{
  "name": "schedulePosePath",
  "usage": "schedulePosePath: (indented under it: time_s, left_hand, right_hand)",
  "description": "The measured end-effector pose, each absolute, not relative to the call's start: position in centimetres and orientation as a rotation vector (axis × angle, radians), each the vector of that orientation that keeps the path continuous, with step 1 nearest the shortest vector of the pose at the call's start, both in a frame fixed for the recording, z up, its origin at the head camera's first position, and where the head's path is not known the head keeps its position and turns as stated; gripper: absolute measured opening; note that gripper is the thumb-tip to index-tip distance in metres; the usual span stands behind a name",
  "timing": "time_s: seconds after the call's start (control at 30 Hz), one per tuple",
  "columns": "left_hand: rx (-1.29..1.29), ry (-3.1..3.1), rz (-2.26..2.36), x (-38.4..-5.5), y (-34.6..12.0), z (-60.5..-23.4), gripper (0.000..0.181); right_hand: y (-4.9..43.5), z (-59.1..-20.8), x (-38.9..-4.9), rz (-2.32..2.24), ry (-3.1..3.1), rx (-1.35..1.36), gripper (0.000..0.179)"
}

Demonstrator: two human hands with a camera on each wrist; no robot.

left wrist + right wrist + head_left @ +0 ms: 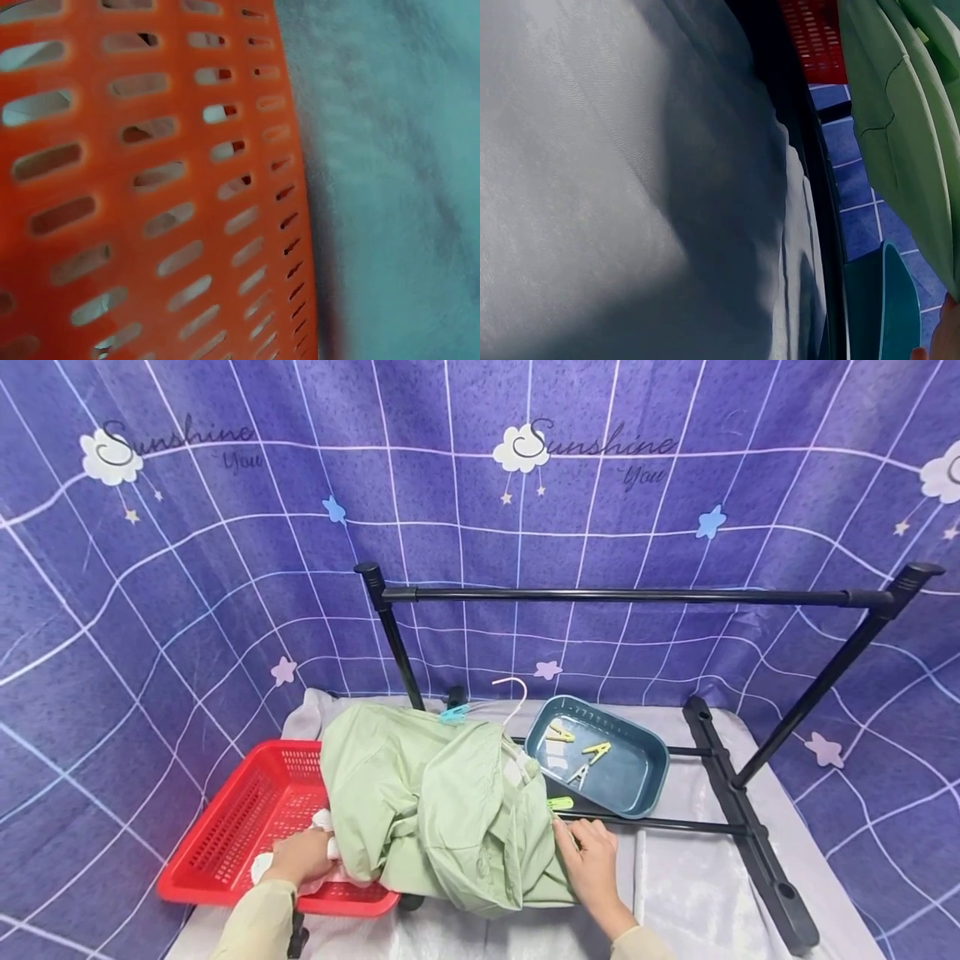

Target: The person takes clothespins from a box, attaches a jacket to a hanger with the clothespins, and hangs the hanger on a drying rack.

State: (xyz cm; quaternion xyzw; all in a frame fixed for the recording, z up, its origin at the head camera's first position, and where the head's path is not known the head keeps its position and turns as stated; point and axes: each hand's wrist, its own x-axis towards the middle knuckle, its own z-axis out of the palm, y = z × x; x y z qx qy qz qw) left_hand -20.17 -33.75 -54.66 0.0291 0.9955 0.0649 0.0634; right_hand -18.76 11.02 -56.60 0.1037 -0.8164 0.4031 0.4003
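A light green garment [457, 810] on a pale hanger [512, 697] lies bunched in the middle, overlapping the red basket's right side. A blue clothespin [453, 714] sits at its top edge, and a lime green clothespin [559, 803] at its right edge. My right hand [592, 864] pinches the garment's right edge just below the lime clothespin; in the right wrist view the cloth hangs down to the fingertips [950, 301]. Inside the red basket [225, 827], my left hand [303, 856] is down among white cloth [322, 820], its fingertips hidden; I cannot tell whether it grips that cloth.
A black rack with a high crossbar [630, 596] stands behind, its right foot [750, 827] lying along the table. A dark blue tub [652, 777] holding several clothespins [597, 750] rests over the rack's lower bars. White cloth [682, 885] covers the table; a purple curtain [480, 527] hangs behind.
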Motion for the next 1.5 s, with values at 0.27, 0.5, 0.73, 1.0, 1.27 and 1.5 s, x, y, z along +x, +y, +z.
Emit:
schedulePosePath:
  time_s: [0.27,0.5,0.73,1.0,1.27,1.5]
  left_hand:
    - [0.036,3.025,0.254,-20.2,-33.8,-54.3,0.029]
    - [0.055,3.083,0.231,-20.2,-33.9,-54.3,0.034]
    - [0.129,3.181,0.135,-20.1,-34.0,-53.7,0.032]
    - [0.107,3.246,0.111,-19.9,-34.3,-53.8,0.038]
    - [0.066,3.269,0.099,-19.4,-33.7,-52.1,0.040]
    - [0.040,3.306,0.119,-19.1,-33.6,-51.7,0.045]
  right_hand:
    - [11.0,-56.5,-18.8,1.011,-2.045,0.293,0.031]
    - [11.2,-56.6,-18.7,1.020,-2.079,0.273,0.031]
    - [11.3,-56.5,-18.8,1.003,-2.065,0.274,0.032]
    - [11.4,-56.6,-18.7,1.003,-2.060,0.271,0.033]
    - [11.7,-56.9,-18.8,0.986,-2.048,0.271,0.032]
    - [11.9,-56.9,-18.7,0.998,-2.048,0.268,0.030]
